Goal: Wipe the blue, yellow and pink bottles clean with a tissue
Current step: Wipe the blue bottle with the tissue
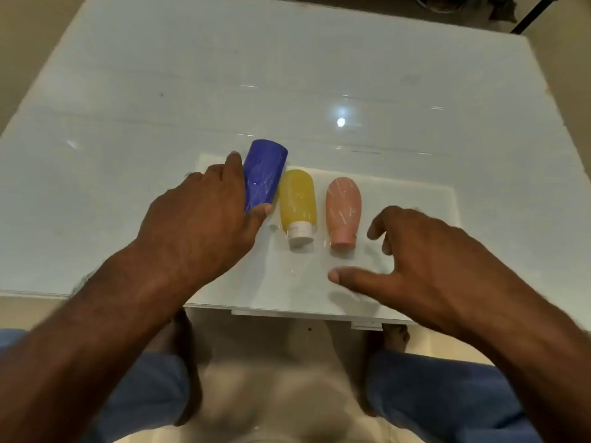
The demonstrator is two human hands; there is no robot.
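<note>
Currently the left hand (198, 215) grips the blue cylindrical plastic bottle (264, 174) at centre frame, thumb and fingers curled round its lower end. Right hand (425, 251) hovers lower right, fingers spread, holding nothing. No tissue visible. Yellow translucent bottle with white cap (297, 206) and pink oval bottle (343, 211) lie just right of the blue one on the glossy white table (160, 91).

Judgement: fetch a tissue first; steady the blue bottle, wipe along its streaks.

Long axes run toward upper frame; yellow and pink caps point toward the lower edge.
</note>
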